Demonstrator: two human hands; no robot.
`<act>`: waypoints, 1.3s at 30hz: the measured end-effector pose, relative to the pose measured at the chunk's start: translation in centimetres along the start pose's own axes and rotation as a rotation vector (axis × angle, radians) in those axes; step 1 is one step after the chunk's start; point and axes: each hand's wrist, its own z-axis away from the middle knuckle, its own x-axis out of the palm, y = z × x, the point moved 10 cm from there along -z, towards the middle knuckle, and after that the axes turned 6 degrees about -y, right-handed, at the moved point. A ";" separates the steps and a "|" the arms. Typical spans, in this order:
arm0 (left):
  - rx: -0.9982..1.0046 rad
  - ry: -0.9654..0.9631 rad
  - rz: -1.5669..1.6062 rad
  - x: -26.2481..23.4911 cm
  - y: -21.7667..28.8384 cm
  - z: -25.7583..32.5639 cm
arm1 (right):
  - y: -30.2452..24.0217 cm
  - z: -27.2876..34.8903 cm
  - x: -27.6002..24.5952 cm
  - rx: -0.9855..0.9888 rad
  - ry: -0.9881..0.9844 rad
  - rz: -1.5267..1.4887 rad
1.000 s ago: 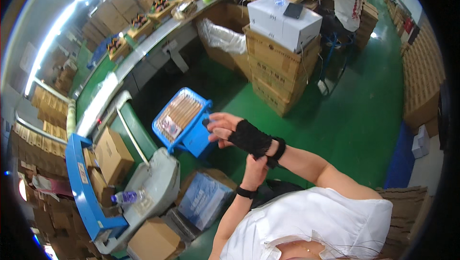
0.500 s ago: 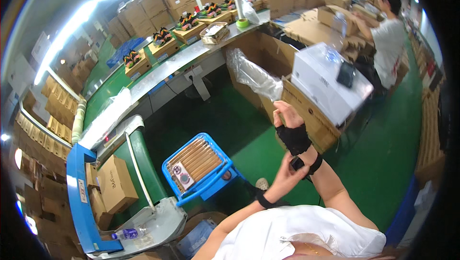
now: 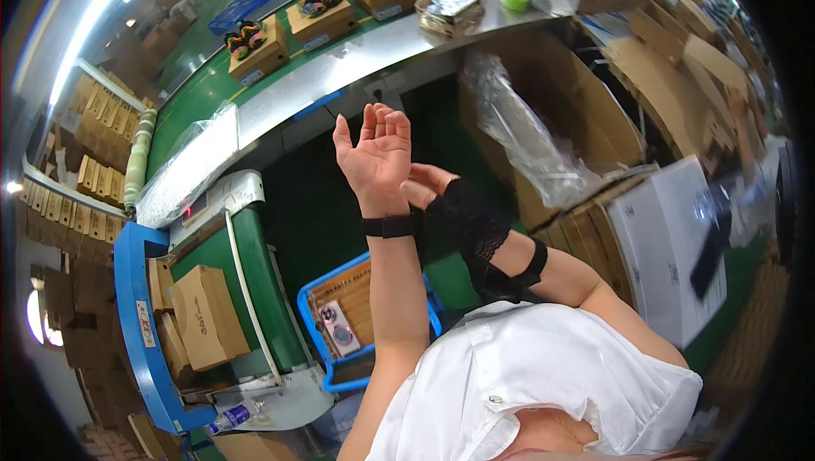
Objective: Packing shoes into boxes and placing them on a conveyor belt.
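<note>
My left hand (image 3: 379,155) is raised with its palm toward me, thumb apart and fingers loosely curled. Nothing lies in that palm. Around the left wrist runs a black wristband (image 3: 389,226). My right hand (image 3: 431,186), in a black lace fingerless glove (image 3: 467,215), is at the outer edge of the left hand, just above the wristband. Its visible fingers look extended and apart; some are hidden behind the left wrist. A second black strap (image 3: 535,263) circles the right forearm, with a dark piece against it.
A blue-framed stool (image 3: 340,386) with a slatted seat stands below my left arm. To the left are a green conveyor (image 3: 255,291) and a cardboard box (image 3: 208,317). Shoes on boxes (image 3: 321,24) line the far bench (image 3: 340,70). At right stand a large carton (image 3: 586,96) and white box (image 3: 666,240).
My left hand has left the right wrist and risen, palm turned toward me. My right hand has come over to the left wrist. The view has shifted.
</note>
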 end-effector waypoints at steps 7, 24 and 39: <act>0.681 -0.008 -1.272 3.4 8.9 -7.7 | 1.5 -11.1 0.1 -0.057 -0.310 0.428; 0.348 0.156 -1.946 -6.9 27.4 -33.2 | 2.3 -49.2 -48.8 0.056 0.540 1.641; 0.104 0.511 -1.762 -13.4 40.1 -46.3 | -9.1 -62.8 -64.1 -0.274 0.873 0.940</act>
